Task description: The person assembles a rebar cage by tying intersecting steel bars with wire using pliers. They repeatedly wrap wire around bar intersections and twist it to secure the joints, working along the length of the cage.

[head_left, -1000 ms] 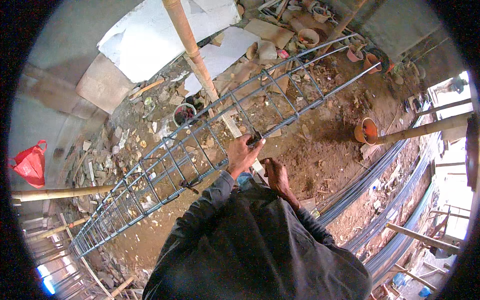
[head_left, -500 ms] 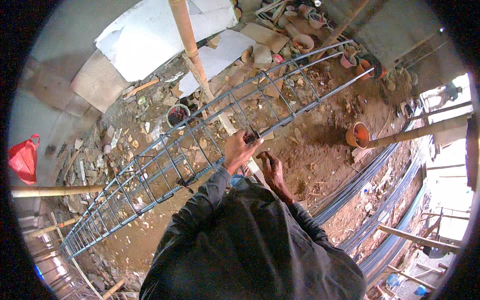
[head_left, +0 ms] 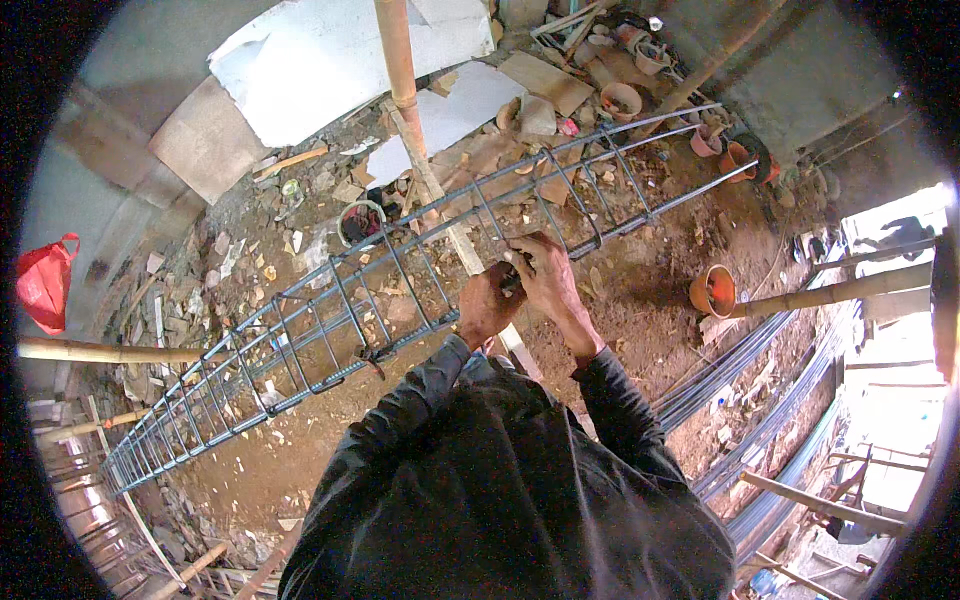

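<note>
Ground: brown dirt (head_left: pixel 640 300) strewn with rubble, beneath and around both hands.
Beyond the hands: a bamboo pole (head_left: pixel 398 60) stands in front of a large white sheet (head_left: pixel 320 75).
Under the cage: a wooden strip (head_left: pixel 462 243) crosses beside the hands.
Right of the hands: long metal rods (head_left: pixel 716 378) lie bundled.
Far left: a red bag (head_left: pixel 46 285).
Rebar cage: long, blue-grey (head_left: pixel 400 345), ringed with crossbars, running diagonally from far left of the hands to beyond them on the right.
Left hand: curled (head_left: pixel 488 303) at the cage's near bar; its grip is hidden.
Right hand: fingers bent (head_left: pixel 548 283), meeting the left; whether it grasps anything, I cannot tell.
Pale-rimmed bucket: beyond and left of the hands (head_left: pixel 361 222), dark reddish contents.
Orange bucket: right of the hands (head_left: pixel 713 291), contents unclear.
</note>
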A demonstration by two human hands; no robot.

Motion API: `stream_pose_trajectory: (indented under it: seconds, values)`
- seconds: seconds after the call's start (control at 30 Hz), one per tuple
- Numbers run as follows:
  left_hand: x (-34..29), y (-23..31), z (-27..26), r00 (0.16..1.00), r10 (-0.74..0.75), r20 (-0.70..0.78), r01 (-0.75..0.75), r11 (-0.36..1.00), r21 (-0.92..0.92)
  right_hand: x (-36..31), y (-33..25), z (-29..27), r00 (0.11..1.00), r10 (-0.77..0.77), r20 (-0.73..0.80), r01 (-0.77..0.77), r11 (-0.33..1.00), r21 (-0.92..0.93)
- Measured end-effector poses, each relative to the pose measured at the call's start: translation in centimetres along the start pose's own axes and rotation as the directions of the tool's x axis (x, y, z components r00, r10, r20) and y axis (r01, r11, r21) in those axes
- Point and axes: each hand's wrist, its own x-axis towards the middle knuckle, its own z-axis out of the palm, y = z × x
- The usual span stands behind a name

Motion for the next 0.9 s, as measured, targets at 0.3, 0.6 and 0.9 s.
stream_pose_trajectory:
  seconds: [0.3,0.6,0.9]
  values:
    - [-0.6,0.8,-0.4,0.997,0.059,-0.041,-0.06,0.998,-0.009,-1.6,0.4,0.4,0.989,0.081,-0.125,-0.083,0.997,-0.008]
    - [-1.1,1.9,-0.3,0.994,0.081,-0.071,-0.08,0.997,0.012,-4.8,-0.8,0.9,0.95,0.206,-0.234,-0.192,0.978,0.079]
    - [-0.8,1.9,0.1,0.996,0.028,-0.086,-0.026,0.999,0.027,-4.5,-0.9,1.6,0.936,0.19,-0.295,-0.18,0.982,0.063]
